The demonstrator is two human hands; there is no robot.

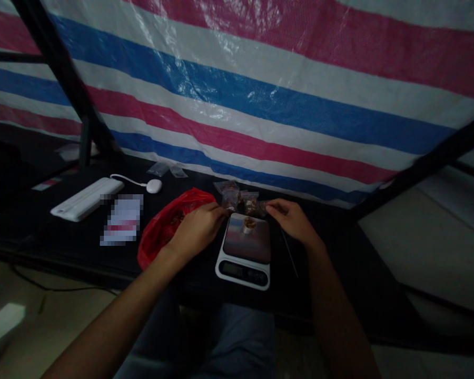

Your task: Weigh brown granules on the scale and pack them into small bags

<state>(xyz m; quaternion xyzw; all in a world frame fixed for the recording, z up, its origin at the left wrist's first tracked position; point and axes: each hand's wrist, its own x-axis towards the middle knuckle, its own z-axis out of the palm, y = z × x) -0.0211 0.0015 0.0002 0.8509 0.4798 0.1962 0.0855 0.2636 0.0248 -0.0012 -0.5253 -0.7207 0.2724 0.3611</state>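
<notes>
Several small clear plastic bags [249,201] with brown contents lie behind a white kitchen scale [243,281]. My left hand [200,227] reaches over the edge of a red plastic bag [152,239], its fingers closed at the near left corner of one small bag [229,200]. My right hand [290,218] pinches the right edge of the small bags between thumb and fingers. On the scale's dark plate stands a little cup [248,226] with brown bits in it. The scale's display is too dim to read. Brown pieces show inside the red bag, partly hidden by my left arm.
A thin stick [290,255] lies right of the scale. To the left are a white power bank [87,199], a round white piece [154,186] on a cable and a blurred packet [122,221]. Flat clear bags [159,168] lie at the back, before a striped tarp [260,116].
</notes>
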